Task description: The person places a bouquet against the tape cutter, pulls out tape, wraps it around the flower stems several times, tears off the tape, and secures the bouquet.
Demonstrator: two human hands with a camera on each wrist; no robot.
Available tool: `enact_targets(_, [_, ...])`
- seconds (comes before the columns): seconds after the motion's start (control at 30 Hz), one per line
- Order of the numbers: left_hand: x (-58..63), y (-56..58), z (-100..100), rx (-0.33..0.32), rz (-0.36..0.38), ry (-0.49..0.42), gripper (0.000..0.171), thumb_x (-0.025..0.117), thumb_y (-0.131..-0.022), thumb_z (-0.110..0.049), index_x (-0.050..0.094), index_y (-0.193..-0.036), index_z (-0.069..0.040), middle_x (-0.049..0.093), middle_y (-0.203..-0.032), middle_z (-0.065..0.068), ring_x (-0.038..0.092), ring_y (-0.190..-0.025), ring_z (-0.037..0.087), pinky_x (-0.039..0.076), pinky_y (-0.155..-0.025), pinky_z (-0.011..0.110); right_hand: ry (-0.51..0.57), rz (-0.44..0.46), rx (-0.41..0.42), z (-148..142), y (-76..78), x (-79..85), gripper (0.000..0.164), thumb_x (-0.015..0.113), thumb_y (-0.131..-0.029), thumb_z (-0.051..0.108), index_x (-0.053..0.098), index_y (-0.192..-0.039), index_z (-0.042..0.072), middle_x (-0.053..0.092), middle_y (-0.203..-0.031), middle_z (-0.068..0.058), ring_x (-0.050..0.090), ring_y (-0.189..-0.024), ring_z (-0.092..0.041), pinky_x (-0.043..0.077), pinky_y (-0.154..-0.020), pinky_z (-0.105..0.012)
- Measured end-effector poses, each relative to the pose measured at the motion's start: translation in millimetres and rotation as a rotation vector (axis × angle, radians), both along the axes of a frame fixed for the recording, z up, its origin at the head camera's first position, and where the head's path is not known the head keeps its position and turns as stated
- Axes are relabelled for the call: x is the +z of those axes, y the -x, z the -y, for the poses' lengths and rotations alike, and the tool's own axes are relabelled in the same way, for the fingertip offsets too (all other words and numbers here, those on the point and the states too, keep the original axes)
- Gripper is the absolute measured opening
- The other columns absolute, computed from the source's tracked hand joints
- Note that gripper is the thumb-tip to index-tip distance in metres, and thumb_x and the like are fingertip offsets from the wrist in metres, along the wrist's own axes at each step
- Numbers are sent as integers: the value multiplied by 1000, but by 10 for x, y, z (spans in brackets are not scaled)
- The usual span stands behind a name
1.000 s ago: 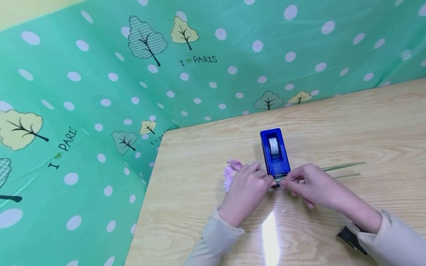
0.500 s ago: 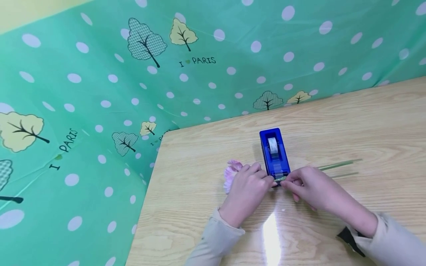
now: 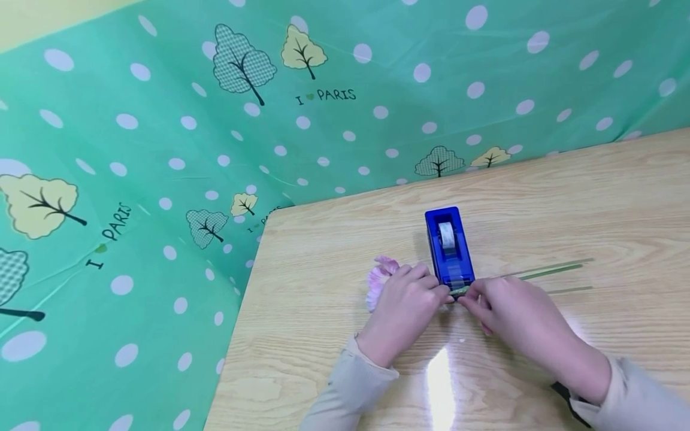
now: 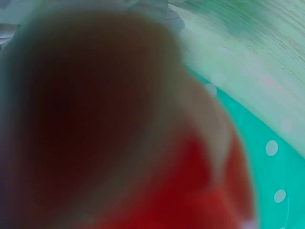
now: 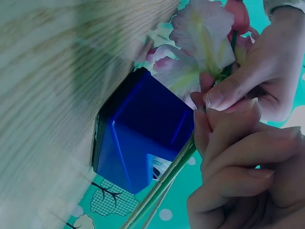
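Pink-and-white flowers point(image 5: 202, 40) lie beside my left hand point(image 3: 405, 308), partly hidden by it in the head view. My left hand grips their green stems point(image 5: 164, 186) just below the blooms. On the right, the fingertips of my right hand point(image 3: 520, 311) pinch the same stems, close to the left fingertips. A clear shiny bit shows between the fingertips in the right wrist view, too small to tell for certain. The blue tape dispenser point(image 3: 448, 248) stands directly behind the stems, its front end touching or almost touching them. A blurred mass fills most of the left wrist view.
Wood-grain table point(image 3: 539, 215) extends around the hands. A green dotted cloth point(image 3: 323, 120) hangs along its back and left edges. Something black point(image 3: 568, 401) lies under the right sleeve. Stem ends stick out to the right past the right hand.
A whitish strip seen earlier between the fingertips no longer shows there. My right hand has turned and lowered slightly at the stems, whose free ends have shifted. My left hand stays in place.
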State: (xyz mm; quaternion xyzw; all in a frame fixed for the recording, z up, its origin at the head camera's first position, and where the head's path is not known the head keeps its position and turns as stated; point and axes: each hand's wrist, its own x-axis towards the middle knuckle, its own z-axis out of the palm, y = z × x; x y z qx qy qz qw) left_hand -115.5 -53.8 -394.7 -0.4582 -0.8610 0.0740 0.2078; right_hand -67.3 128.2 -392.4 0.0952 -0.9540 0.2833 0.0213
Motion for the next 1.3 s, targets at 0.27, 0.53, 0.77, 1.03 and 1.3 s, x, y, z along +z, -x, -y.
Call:
enact_targets(0.27, [30,-3,-7,8,25,16,4,76,-86,-29,77,-90,-28,74,-89,-15,52,-77,5,38,-67,17,-112,-148,-57,71,-11,-8,23,74,-84,17,61,-65,16,48,-52,10,40,-45,-9,33,-40,-28])
enact_targets(0.53, [40,-19,-30,-7,17,31,11,74,-86,-37,77,-91,-27,74,-91,-15,56,-83,6,42,-72,18,-273,-439,-73,111,-7,-119,41,74,-80,16,40,-58,16,37,-47,5,30,-39,-11,24,-34,-28])
enact_targets(0.77, [26,-24,-46,-9,-13,10,6,73,-88,-32,75,-87,-27,73,-88,-15,55,-81,6,40,-68,19,-285,-474,-89,112,4,-139,41,73,-77,15,38,-56,16,34,-47,5,28,-39,-10,22,-34,-27])
enact_targets(1.03, [23,-7,-28,-25,-15,-9,3,78,-83,-26,75,-84,-25,73,-84,-14,49,-73,6,40,-66,16,-189,-295,-67,-52,40,0,40,86,-75,31,52,-65,14,40,-53,6,36,-45,-12,27,-39,-28])
enact_targets(1.3, [52,12,-15,-35,-37,1,7,78,-84,-20,75,-82,-27,73,-83,-15,51,-71,4,41,-67,15,-79,-353,-17,-195,142,-2,40,92,-65,34,63,-80,10,59,-74,1,45,-69,-17,39,-60,-32])
